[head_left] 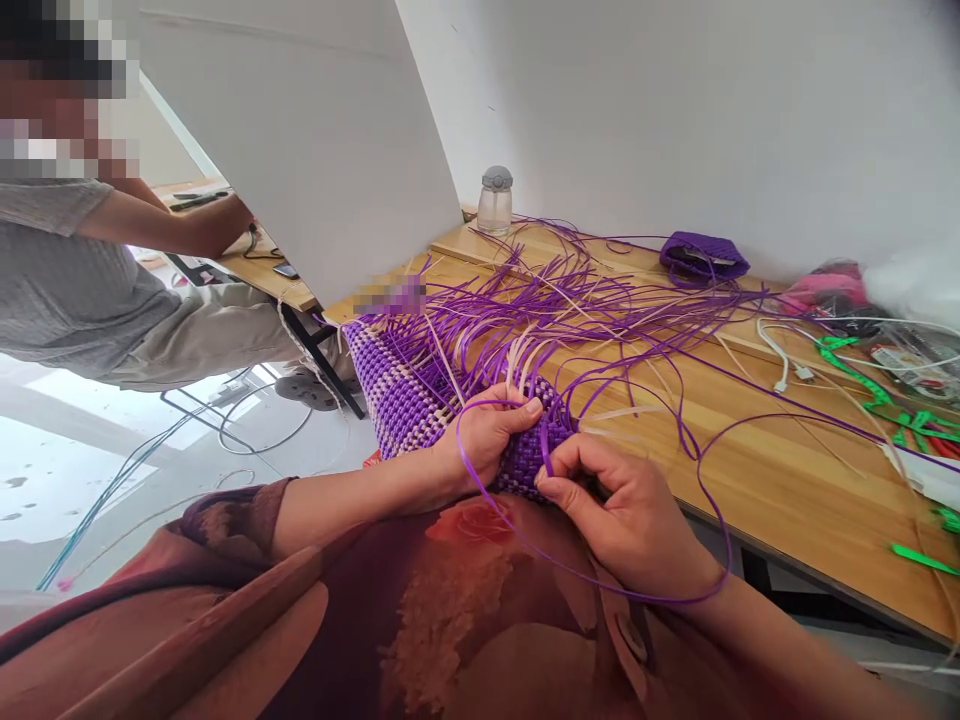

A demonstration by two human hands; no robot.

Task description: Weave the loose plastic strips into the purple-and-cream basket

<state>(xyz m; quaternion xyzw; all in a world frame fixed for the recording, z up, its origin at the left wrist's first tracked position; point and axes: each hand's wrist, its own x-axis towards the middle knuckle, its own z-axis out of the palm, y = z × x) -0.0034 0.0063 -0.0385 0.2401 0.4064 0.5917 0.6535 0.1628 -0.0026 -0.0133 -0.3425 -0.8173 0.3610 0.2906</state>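
Note:
A woven piece in purple and pale pink (397, 387) rests at the table's near edge, against my lap. Many loose purple and pale strands (555, 290) fan out from it over the table. My left hand (491, 430) grips the woven edge, its thumb on top near the pale strands. Just to the right, my right hand (622, 505) pinches a purple strand (545, 450) between thumb and fingers, close to the weave. A long purple loop runs from there around my right wrist and up to the left hand.
On the wooden table (810, 500) are a lidded bottle (495, 205), a small purple woven item (703, 257), white cables (776, 355) and green strips (862, 385). A person in a grey shirt (67, 275) sits at the left beside a pale panel (300, 130).

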